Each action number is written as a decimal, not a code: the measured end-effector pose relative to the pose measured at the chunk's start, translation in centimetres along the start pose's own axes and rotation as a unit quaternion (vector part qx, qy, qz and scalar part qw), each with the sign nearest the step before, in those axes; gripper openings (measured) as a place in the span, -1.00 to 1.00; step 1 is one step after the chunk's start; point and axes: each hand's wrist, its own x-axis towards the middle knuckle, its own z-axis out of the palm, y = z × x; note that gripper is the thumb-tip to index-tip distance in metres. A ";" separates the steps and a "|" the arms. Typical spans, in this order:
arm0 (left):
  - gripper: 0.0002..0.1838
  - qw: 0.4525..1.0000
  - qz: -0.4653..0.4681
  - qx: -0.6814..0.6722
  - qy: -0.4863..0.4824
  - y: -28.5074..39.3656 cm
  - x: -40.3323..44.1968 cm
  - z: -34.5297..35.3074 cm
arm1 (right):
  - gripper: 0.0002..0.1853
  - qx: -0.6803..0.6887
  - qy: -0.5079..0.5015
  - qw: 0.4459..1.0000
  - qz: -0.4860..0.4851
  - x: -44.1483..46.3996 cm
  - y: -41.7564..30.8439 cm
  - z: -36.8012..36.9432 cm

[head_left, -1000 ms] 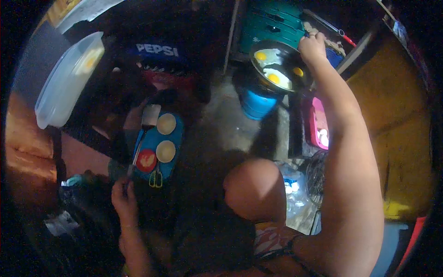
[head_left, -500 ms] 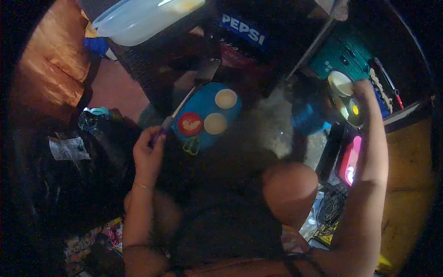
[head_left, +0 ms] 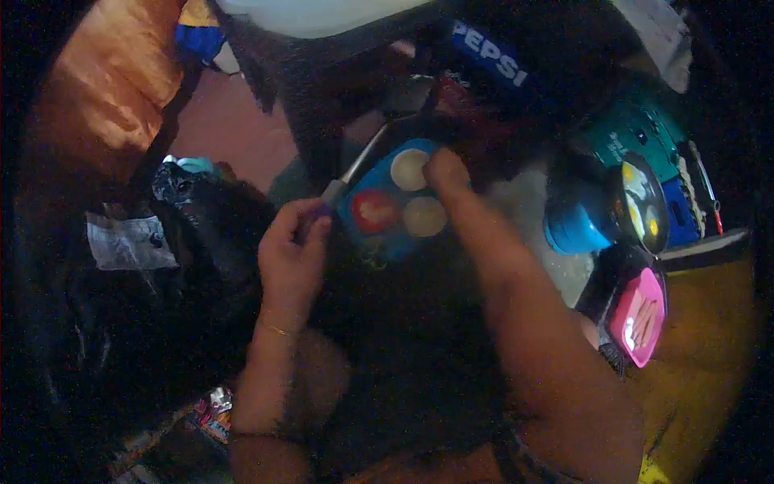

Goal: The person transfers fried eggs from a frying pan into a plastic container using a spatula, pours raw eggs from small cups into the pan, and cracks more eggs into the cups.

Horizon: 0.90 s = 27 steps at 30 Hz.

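Note:
My left hand (head_left: 294, 242) is closed round the grey and purple handle of a long metal spatula (head_left: 369, 153), its far end dim near the back of the tray. At a blue tray (head_left: 391, 246), my right hand (head_left: 446, 173) pinches the rim of a pale bowl (head_left: 409, 170). Another pale bowl (head_left: 424, 217) and a red bowl (head_left: 373, 211) with pale contents sit beside it on the tray. To the right, a dark frying pan (head_left: 663, 216) holds several eggs with yellow yolks.
A blue round stove or canister (head_left: 576, 230) stands left of the pan. Nearer me is a pink container (head_left: 645, 351) with sausage-like sticks. A green case (head_left: 637, 137) lies behind the pan. Black plastic bags (head_left: 218, 218) are at left, a white tub (head_left: 322, 20) at the top.
My right hand has moved left from above the pan to the tray, bringing the pale bowl it held there. Eggs in the pan now show. My left hand still grips the spatula; the view has shifted.

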 end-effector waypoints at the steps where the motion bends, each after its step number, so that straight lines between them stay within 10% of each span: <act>1: -0.80 1.000 -0.005 0.000 -0.007 0.0 0.1 -0.2 | -0.66 -0.010 0.001 1.000 -0.006 1.1 -0.1 1.8; 6: -0.79 1.000 0.012 0.021 0.003 -1.6 0.1 -0.2 | -0.70 -0.029 0.050 0.997 -0.053 7.0 4.2 12.3; 12: -0.79 1.000 0.003 -0.023 -0.007 -0.8 -0.1 -0.8 | -0.80 0.003 0.032 0.993 -0.111 4.9 2.8 10.2; 15: -0.79 0.999 0.027 -0.044 -0.009 -0.2 -0.3 -0.7 | -0.83 -0.253 0.086 0.895 -0.358 5.2 4.6 10.7; 24: -0.79 0.990 0.060 -0.127 -0.015 5.5 -3.7 -0.9 | -0.81 -0.330 -0.007 0.834 -0.442 -0.8 2.7 -0.8; 27: -0.75 0.981 0.104 -0.165 0.011 7.3 -4.2 -0.8 | -0.74 -0.046 -0.104 0.920 -0.375 -5.8 4.3 -8.3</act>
